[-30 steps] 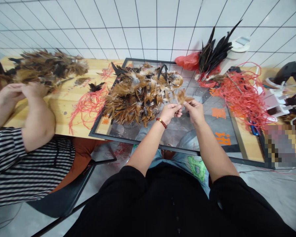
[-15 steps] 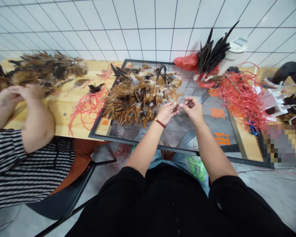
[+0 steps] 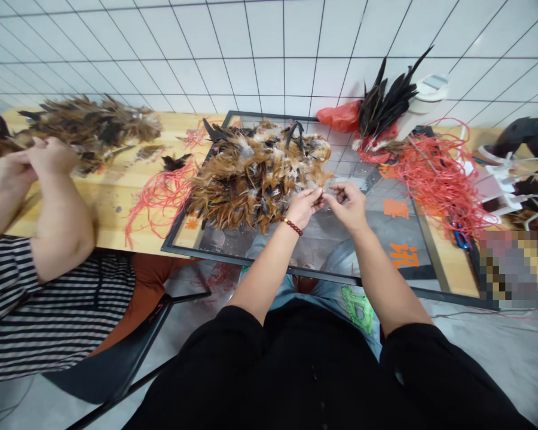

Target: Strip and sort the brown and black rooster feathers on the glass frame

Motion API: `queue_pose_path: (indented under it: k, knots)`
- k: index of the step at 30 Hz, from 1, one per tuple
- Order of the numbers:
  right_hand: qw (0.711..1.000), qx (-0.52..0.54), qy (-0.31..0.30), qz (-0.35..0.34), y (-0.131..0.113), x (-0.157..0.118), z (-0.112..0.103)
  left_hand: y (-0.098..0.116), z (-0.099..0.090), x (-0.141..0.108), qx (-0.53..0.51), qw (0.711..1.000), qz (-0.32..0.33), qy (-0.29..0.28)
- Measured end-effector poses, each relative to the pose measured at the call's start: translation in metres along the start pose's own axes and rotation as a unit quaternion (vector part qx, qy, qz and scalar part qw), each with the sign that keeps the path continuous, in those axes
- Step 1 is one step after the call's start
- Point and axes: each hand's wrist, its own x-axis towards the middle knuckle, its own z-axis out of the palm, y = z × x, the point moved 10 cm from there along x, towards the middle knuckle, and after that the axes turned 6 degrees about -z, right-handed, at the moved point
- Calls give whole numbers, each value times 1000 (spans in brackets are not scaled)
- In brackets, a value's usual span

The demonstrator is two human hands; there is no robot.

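My left hand (image 3: pixel 305 206), with a dark red bead bracelet (image 3: pixel 291 226) at its wrist, is closed in a pinch. My right hand (image 3: pixel 347 203) meets it fingertip to fingertip, thumb and finger pinched as well. Whatever lies between the fingertips is too small to make out. Just left of my hands spreads a large heap of brown and black feathers (image 3: pixel 255 176). Both hands are above a dark-framed glass panel (image 3: pixel 332 236) with orange characters on it.
A tangle of red plastic strips (image 3: pixel 439 179) lies at the right, near blue-handled scissors (image 3: pixel 461 236) and a white power strip (image 3: pixel 497 190). Black feathers (image 3: pixel 388 98) stand by a red bag (image 3: pixel 338 116). At the left, a co-worker's hands (image 3: pixel 40 158) are beside another feather pile (image 3: pixel 103 122).
My fingertips have come slightly closer together and my right fingers are curled a little more. The co-worker's hands have lifted and shifted slightly. The view has tilted a little.
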Motion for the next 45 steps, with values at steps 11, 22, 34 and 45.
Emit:
queue_pose_path:
  k: [11,22,34,45]
  knots:
    - [987,-135,-35,-81,-23,-3,5,0,0,-1,6,1000,20,13]
    - [966,-189,-96,-146,-26,-8,14,-2,-5,1,-13,1000,-4,15]
    - [981,-176,-49,-64,-11,-3,4,-3,4,1,14,1000,-7,-14]
    - [989,-105,-92,38,32,-4,3,35,-28,-8,-44,982,129,132]
